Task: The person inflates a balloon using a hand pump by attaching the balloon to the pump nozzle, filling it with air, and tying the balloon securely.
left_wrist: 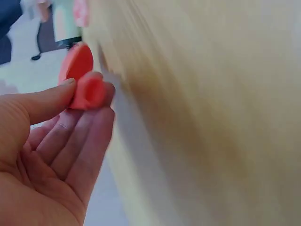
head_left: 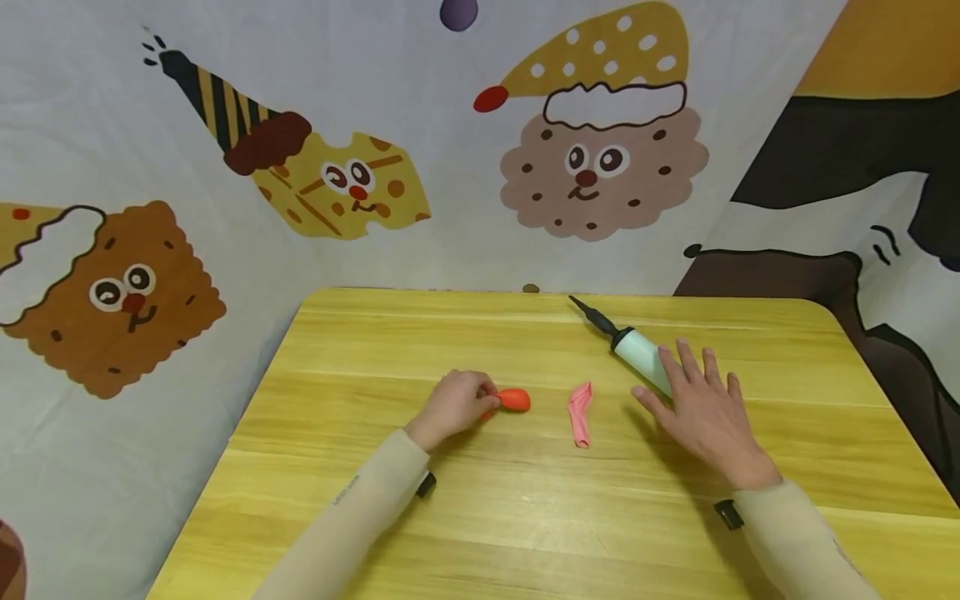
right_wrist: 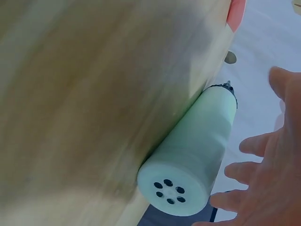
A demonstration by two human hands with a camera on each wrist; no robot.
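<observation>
My left hand [head_left: 453, 407] pinches a red-orange balloon [head_left: 515, 400] between thumb and fingers, low over the table. In the left wrist view the uninflated balloon [left_wrist: 79, 62] has its open mouth turned toward the camera. My right hand [head_left: 708, 412] is spread above a pale green hand pump [head_left: 641, 360] with a black nozzle. In the right wrist view the pump [right_wrist: 193, 146] lies on the table, its holed end toward the camera, with the fingers just beside it. Between the hands lies a flat pink balloon [head_left: 580, 415].
The wooden table [head_left: 570, 525] has its far edge against a pale cloth backdrop [head_left: 465, 225] printed with cartoon biscuits and cheese in hats. A second backdrop side hangs along the left. A small black device [head_left: 727, 514] sits at each wrist.
</observation>
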